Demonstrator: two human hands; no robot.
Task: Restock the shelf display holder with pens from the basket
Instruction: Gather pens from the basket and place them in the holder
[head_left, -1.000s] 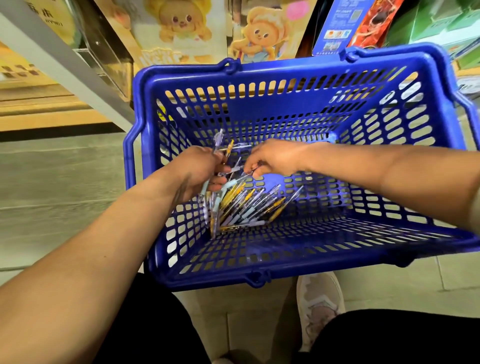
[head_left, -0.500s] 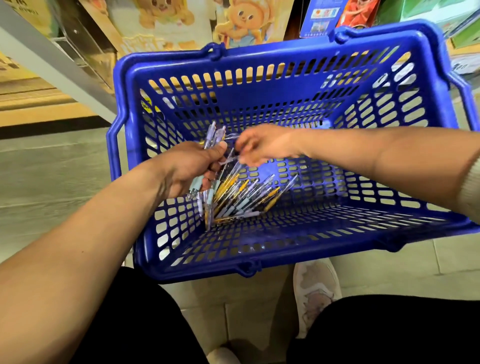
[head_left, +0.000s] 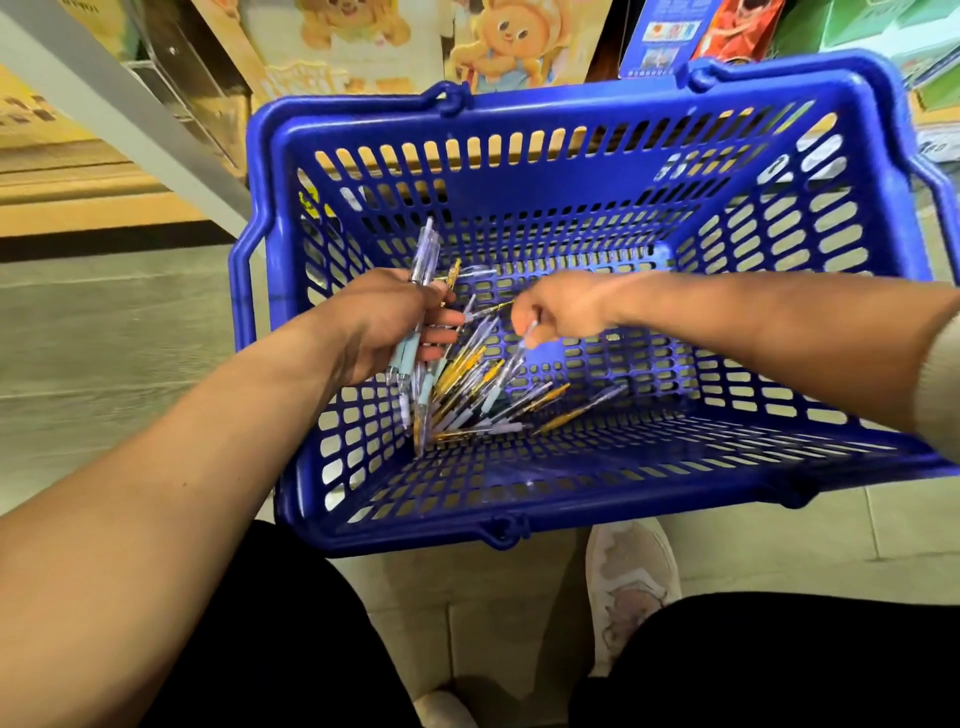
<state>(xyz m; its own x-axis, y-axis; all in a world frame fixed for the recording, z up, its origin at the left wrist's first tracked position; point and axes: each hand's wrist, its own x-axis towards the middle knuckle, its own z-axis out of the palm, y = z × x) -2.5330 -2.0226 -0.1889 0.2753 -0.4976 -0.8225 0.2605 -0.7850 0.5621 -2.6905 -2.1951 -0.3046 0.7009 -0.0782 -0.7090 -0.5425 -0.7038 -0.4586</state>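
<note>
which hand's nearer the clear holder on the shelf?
Left. Left hand, gripping pens, is below-right of the clear holder; right hand, pinching a pen, is farther right.

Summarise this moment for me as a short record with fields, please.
Basket: blue slotted plastic
Loose pens: heaped on the basket's bottom, left side
Left hand: grips bunch of pens, tops sticking up
Right hand: pinches single pen above the heap
Stage: gathering pens; none placed in a holder yet
</note>
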